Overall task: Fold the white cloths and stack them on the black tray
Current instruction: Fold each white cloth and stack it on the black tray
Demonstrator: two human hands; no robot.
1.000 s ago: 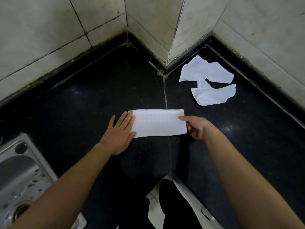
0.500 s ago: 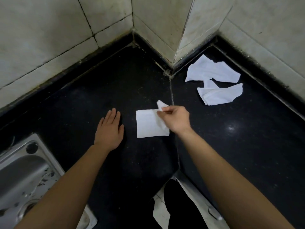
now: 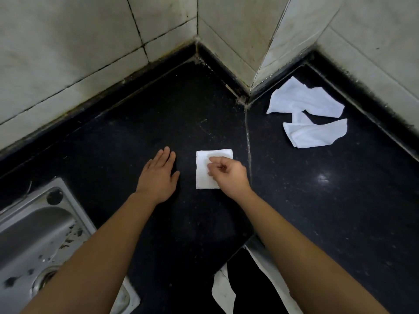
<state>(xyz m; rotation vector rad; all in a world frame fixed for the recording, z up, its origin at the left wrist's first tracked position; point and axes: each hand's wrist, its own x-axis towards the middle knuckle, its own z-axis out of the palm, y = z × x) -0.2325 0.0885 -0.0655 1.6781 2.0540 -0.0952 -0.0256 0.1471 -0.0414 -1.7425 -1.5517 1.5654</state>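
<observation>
Folded cloth (image 3: 204, 172), small white square, flat on black bench (image 3: 317, 211) beside the seam (image 3: 248, 137), right part under right hand (image 3: 226, 175), fingertips (image 3: 210, 166) and thumb curled, pinching the top layer. Left hand (image 3: 158, 175) just left of cloth, apart from it, palm down on bench, fingers straight and together. Two loose cloths (image 3: 303, 100) crumpled farther right near tiled wall (image 3: 374, 53); steel sink (image 3: 34, 234) at lower left.

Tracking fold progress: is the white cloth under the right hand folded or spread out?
Folded: the cloth lies as a small compact square on the counter, with the right hand resting curled on top.
</observation>
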